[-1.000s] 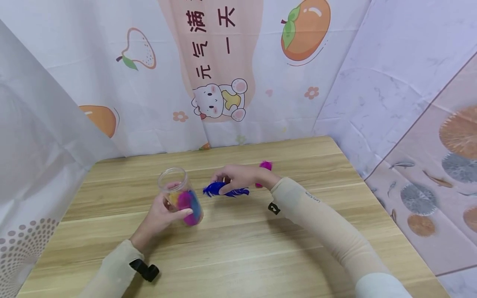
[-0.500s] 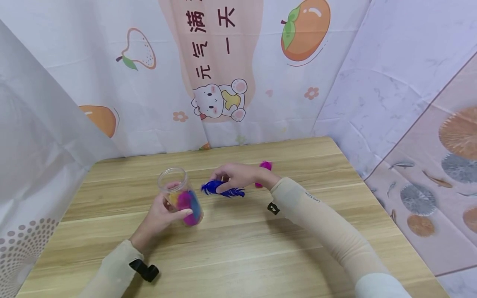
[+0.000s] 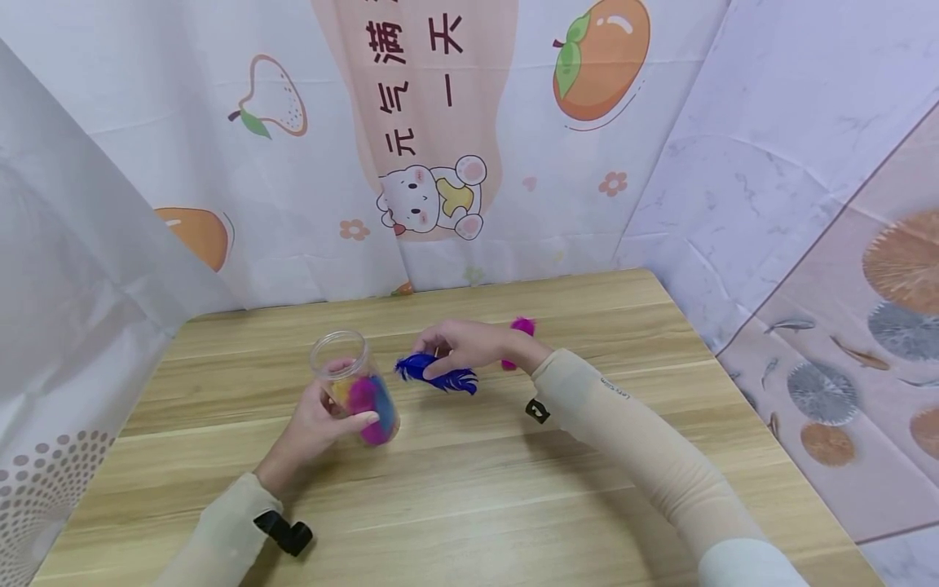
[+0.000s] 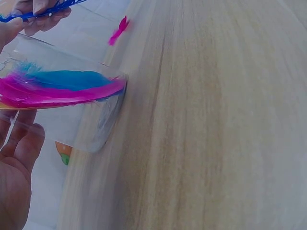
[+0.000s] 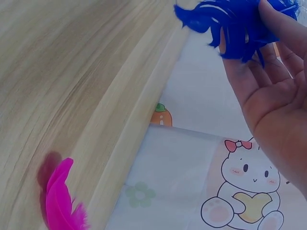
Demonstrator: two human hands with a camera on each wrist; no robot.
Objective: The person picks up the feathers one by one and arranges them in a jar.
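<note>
My left hand [image 3: 323, 416] grips a clear plastic jar [image 3: 340, 341] around its side, with the thumb in front and the fingers behind. Pink, blue and yellow feathers [image 4: 62, 86] show through its wall, and its mouth is uncovered. To the right of the jar, my right hand [image 3: 462, 346] pinches a dark blue feather [image 3: 456, 380] between thumb and fingers. In the right wrist view the blue feather [image 5: 235, 24] spreads out ragged past the thumb. A magenta feather [image 3: 522, 326] lies on the table behind my right wrist, which hides its middle.
The wood-grain table [image 3: 469, 505] ends at the back against a printed curtain [image 3: 293, 187]. Another curtain [image 3: 822, 310] hangs along the right side. A black strap mount [image 3: 284, 534] sits on my left wrist.
My right hand has shifted very slightly left, and the blue feather has tilted, its right end swinging down and to the left. The left hand and jar have stayed still.
</note>
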